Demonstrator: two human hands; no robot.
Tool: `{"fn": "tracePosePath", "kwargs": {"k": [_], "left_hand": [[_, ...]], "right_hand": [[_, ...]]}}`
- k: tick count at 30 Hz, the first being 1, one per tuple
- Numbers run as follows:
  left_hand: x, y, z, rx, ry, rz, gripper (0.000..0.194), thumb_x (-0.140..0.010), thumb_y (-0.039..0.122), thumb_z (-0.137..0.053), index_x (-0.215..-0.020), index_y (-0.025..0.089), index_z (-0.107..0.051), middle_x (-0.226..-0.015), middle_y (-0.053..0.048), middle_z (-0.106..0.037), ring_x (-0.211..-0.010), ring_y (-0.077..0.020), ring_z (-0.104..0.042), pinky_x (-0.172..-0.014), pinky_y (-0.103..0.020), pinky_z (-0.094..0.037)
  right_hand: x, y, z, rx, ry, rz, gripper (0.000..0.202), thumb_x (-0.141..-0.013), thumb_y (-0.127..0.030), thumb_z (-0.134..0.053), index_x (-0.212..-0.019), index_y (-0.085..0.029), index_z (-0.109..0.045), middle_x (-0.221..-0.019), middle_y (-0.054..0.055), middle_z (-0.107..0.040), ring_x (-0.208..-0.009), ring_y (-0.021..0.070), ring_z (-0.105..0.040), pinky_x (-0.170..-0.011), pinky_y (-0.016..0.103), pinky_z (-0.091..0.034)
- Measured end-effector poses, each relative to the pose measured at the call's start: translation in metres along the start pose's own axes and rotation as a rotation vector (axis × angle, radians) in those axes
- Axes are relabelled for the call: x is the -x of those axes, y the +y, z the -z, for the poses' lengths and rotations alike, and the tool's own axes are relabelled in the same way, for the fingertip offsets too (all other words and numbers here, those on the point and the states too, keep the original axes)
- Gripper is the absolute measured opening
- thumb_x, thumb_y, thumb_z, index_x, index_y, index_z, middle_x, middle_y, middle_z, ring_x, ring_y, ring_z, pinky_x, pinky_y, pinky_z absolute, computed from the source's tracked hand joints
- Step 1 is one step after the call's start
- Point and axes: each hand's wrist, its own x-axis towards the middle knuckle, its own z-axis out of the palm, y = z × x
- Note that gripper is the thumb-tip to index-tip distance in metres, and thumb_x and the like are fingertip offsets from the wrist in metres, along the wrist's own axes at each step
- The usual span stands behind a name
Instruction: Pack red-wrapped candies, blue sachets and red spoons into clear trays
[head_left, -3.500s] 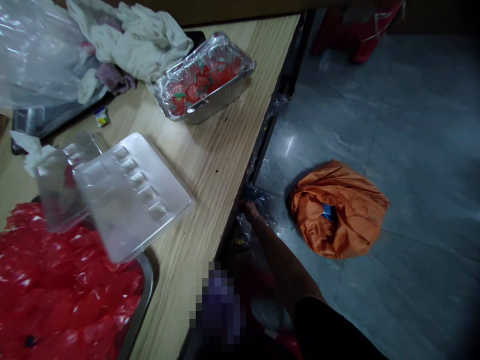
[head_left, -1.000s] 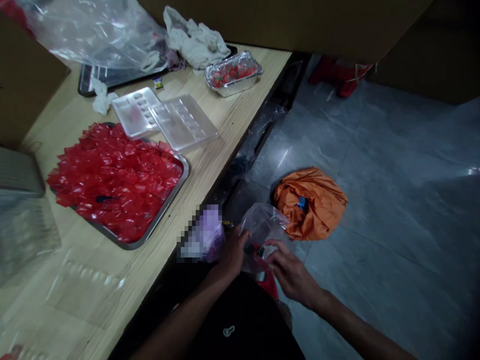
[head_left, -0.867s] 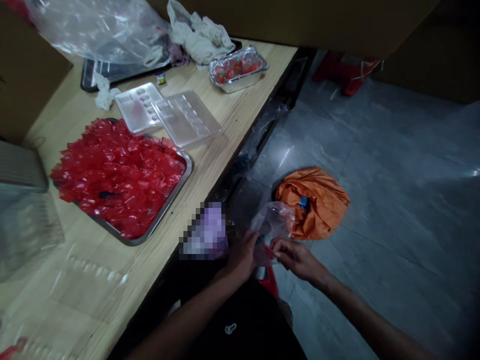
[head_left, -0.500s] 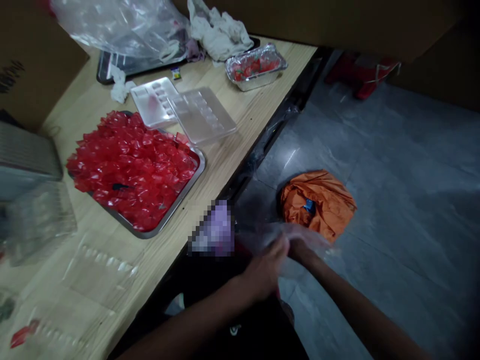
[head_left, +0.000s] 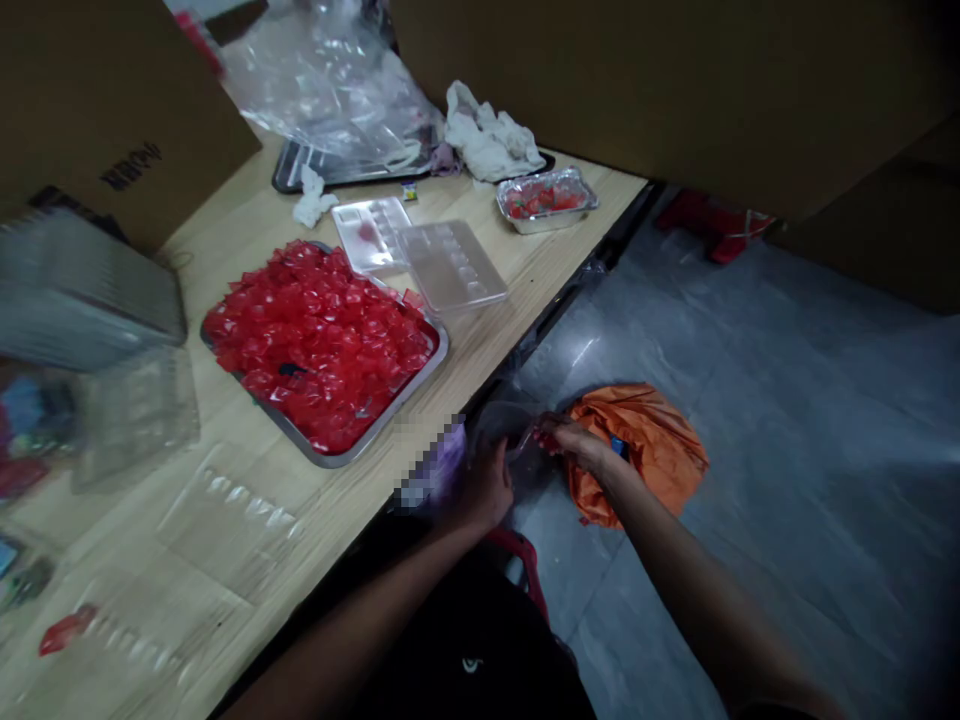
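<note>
Below the table's edge, my left hand (head_left: pixel 489 492) is closed with the thumb up, gripping a thin clear plastic bag (head_left: pixel 501 420) whose full outline is hard to make out in the dim light. My right hand (head_left: pixel 576 442) pinches the same plastic from the other side, just above and left of an orange bag (head_left: pixel 660 450) on the floor. On the table to the left, a metal tray (head_left: pixel 334 461) bears a heap of red translucent plastic pieces (head_left: pixel 322 335). A purple item (head_left: pixel 444 465), partly blurred out, is close to my left hand.
Clear compartment trays (head_left: pixel 454 265) lie behind the red heap, near a foil container (head_left: pixel 551 222) of red pieces. Clear blister sheets (head_left: pixel 225 530) and a stack of plastic trays (head_left: pixel 90 290) occupy the left. Cardboard boxes (head_left: pixel 637 90) wall the back; the table edge (head_left: pixel 480 375) runs diagonally.
My hands have moved apart and a little up and left in view, the plastic between them. The camera view has shifted, so the table's things appear farther right and mostly lower.
</note>
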Motion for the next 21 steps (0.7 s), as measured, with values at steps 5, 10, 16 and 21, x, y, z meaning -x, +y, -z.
{"fn": "tracePosePath", "kwargs": {"k": [5, 10, 16, 21], "left_hand": [[0.045, 0.064, 0.059, 0.082, 0.109, -0.296, 0.032, -0.092, 0.009, -0.043, -0.119, 0.018, -0.059, -0.109, -0.011, -0.063, -0.103, -0.0210, -0.064, -0.093, -0.038, -0.054], [0.079, 0.091, 0.117, -0.008, 0.293, -0.351, 0.030, -0.093, 0.023, -0.057, -0.123, 0.018, -0.059, -0.114, -0.012, -0.058, -0.105, -0.0233, -0.059, -0.092, -0.039, -0.053], [0.129, 0.074, 0.175, 0.084, 0.501, -0.254, 0.012, -0.083, 0.009, -0.064, -0.086, 0.020, -0.063, -0.099, -0.004, -0.068, -0.093, -0.0183, -0.064, -0.089, -0.033, -0.050], [0.186, 0.042, 0.219, 0.179, 0.731, -0.131, 0.021, -0.076, 0.005, -0.059, -0.089, 0.019, -0.068, -0.088, -0.003, -0.067, -0.085, -0.0171, -0.062, -0.079, -0.030, -0.049]], "right_hand": [[0.043, -0.041, -0.023, -0.232, -0.134, -0.051, 0.038, -0.098, -0.030, -0.036, -0.091, -0.013, -0.069, -0.069, 0.005, -0.065, -0.054, 0.0127, -0.058, -0.055, 0.025, -0.052], [0.105, -0.085, -0.076, -0.632, -0.419, -0.056, 0.035, -0.094, -0.042, -0.051, -0.103, -0.015, -0.072, -0.093, 0.009, -0.073, -0.073, 0.0157, -0.065, -0.066, 0.025, -0.053], [0.125, -0.109, -0.167, -0.537, -0.718, -0.065, 0.030, -0.089, -0.042, -0.061, -0.104, -0.019, -0.073, -0.100, 0.006, -0.071, -0.075, 0.0138, -0.061, -0.063, 0.024, -0.049], [0.135, -0.119, -0.253, -0.344, -0.921, -0.131, 0.025, -0.082, -0.041, -0.071, -0.096, -0.020, -0.072, -0.092, 0.003, -0.069, -0.071, 0.0124, -0.059, -0.055, 0.021, -0.045]]}}
